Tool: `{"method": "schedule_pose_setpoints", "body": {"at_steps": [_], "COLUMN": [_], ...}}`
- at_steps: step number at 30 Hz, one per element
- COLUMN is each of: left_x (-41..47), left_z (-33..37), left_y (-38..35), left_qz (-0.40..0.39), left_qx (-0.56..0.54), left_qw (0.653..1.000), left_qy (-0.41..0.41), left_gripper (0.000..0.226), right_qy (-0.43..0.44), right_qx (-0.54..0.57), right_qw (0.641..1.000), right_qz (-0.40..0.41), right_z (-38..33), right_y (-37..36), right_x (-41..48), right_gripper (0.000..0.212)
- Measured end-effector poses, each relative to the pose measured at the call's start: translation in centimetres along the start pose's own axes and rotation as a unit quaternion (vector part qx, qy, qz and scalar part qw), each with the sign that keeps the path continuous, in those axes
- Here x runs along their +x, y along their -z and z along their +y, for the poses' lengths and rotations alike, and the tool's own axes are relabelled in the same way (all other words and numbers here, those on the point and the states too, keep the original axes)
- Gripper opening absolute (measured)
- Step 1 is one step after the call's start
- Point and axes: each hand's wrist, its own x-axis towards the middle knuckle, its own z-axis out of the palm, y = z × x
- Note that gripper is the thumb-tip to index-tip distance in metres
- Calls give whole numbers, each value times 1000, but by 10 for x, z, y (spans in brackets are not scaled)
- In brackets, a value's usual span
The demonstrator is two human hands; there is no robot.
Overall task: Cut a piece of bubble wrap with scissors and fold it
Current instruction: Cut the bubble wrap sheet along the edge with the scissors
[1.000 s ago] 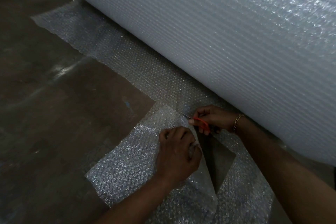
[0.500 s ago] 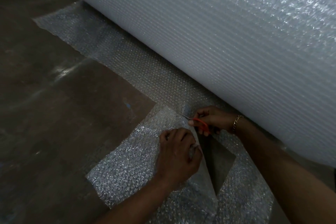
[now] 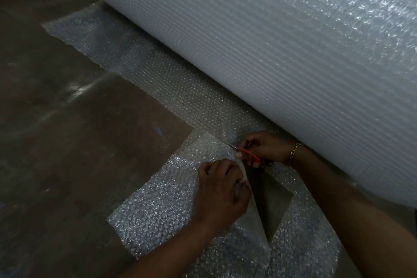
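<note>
Cutting: a person's right hand point(image 3: 264, 149) is gripping red-handled scissors point(image 3: 246, 153), blades pointing up and left into the bubble wrap point(image 3: 158, 205), close to the foot of the roll point(image 3: 270, 52).
Holding: the left hand point(image 3: 222, 196) is closing on the cut edge of the wrap, pinching it up off the floor just beside the scissors.
Wearing: a gold bracelet point(image 3: 294, 153) is showing on the right wrist.
Progress: a long slit is already gaping behind the blades, baring a dark wedge of floor point(image 3: 268, 207); the piece appears cut on that side but is still joining the sheet ahead of the blade tips.
Remaining: judging by this, the cut is needing to run on past the tips before the piece is coming free, and no folding is showing yet.
Sheet: a strip of wrap is lying unrolled along the base of the roll, running away up and left.
Surface: the floor is lying bare, brown, smooth and slightly shiny, catching faint streaks of light.
Room: the scene is looking dim; the roll is filling the upper right and hiding whatever is behind it.
</note>
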Motion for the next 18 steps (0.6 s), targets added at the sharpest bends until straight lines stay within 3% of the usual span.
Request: {"method": "schedule_pose_setpoints", "body": {"at_steps": [10,18], "left_x": [0,0], "left_z": [-1,0], "left_y": [0,-1], "left_qz": [1,4], "left_qx": [5,2], "left_qw": [1000,1000], "left_qy": [-1,-1], "left_gripper": [9,9], "right_qy": [-3,12], "right_qx": [8,-7], "right_qw": [1000,1000], "right_qz": [-12,-9], "right_z": [-7,-6], "right_y": [-4,-1], "right_x": [8,3], "right_gripper": [25,34]}}
